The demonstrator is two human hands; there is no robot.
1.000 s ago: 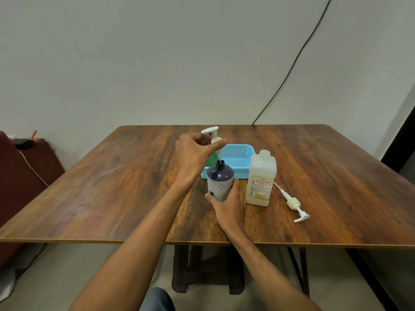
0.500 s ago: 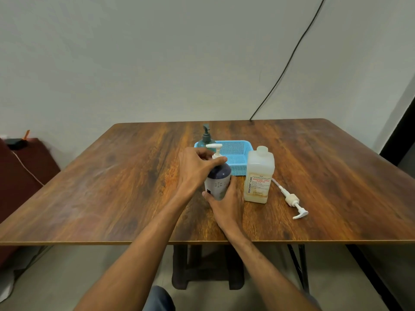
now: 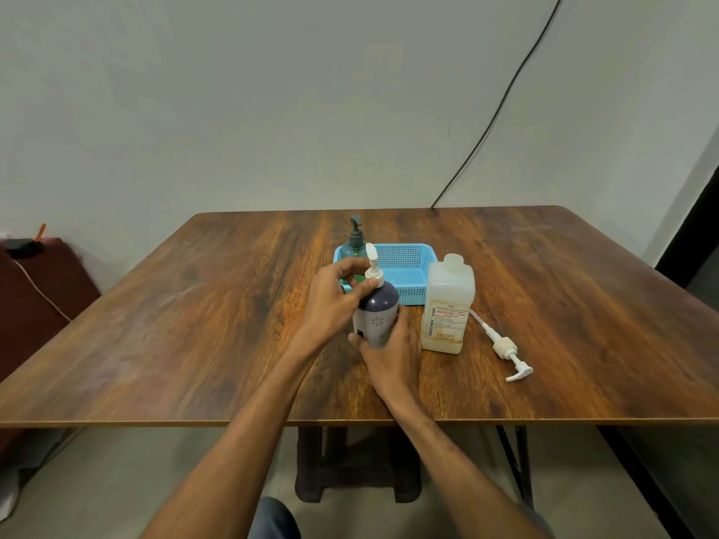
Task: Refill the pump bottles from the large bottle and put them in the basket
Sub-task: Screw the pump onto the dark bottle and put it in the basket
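A dark purple pump bottle (image 3: 378, 313) with a white lower label stands upright on the table. My right hand (image 3: 393, 350) wraps its base from the near side. My left hand (image 3: 335, 293) pinches the collar of its white pump head (image 3: 372, 266), which sits on the bottle neck. A green pump bottle (image 3: 355, 245) stands in the left end of the blue basket (image 3: 404, 266) behind. The large translucent white bottle (image 3: 448, 305), uncapped, stands just right of the purple one. Its white pump (image 3: 505, 350) lies loose on the table further right.
The wooden table (image 3: 194, 324) ends in a near edge below my forearms. A black cable (image 3: 494, 110) runs down the wall to the table's far edge. A dark red seat (image 3: 35, 289) stands at the left.
My left hand lowered the white pump head into the purple bottle's neck and now grips its collar. The pump nozzle has turned. My right hand stayed on the bottle.
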